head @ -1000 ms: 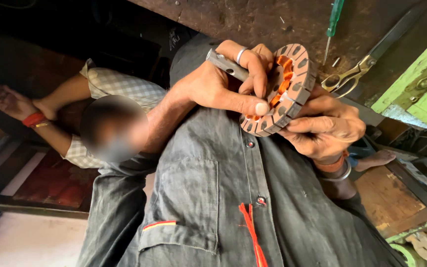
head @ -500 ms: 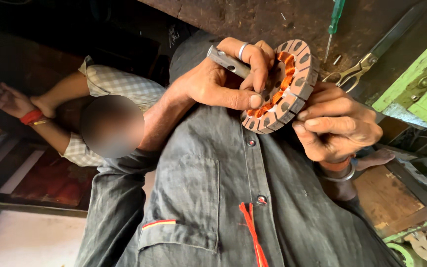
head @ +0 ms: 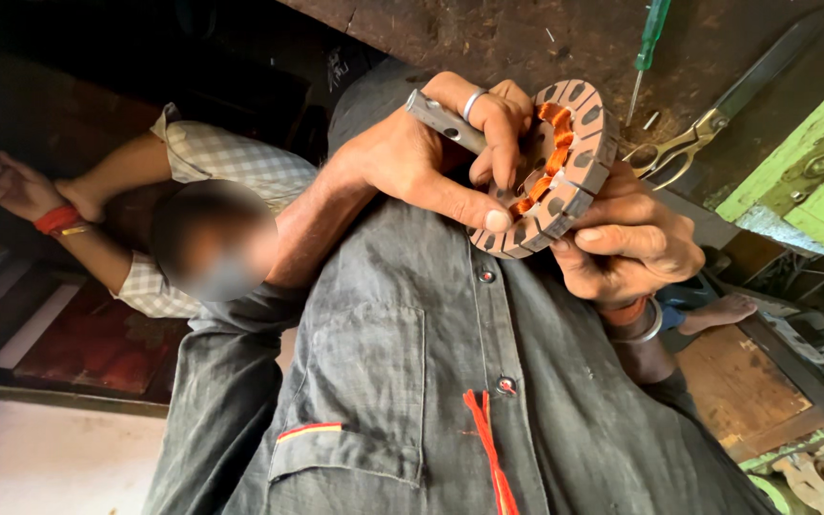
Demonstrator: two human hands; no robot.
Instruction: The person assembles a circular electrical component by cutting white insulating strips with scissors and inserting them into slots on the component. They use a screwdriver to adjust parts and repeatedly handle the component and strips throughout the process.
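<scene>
A: Stator orientation?

B: One ring-shaped stator (head: 565,172), tilted, open face toward camera-left, axis roughly left-right. It sat mid-frame above the grey shirt (head: 431,381), near the table (head: 545,38).

A: Fingers?

B: Right hand (head: 636,243) cupped it from below-right, fingers curled tight on the rim. Left hand (head: 431,162) closed around one metal rod (head: 445,119), thumb pressed on the rim's near edge.

A: Table?

B: One green screwdriver (head: 650,38), one pair of scissors (head: 717,119), far right.
</scene>
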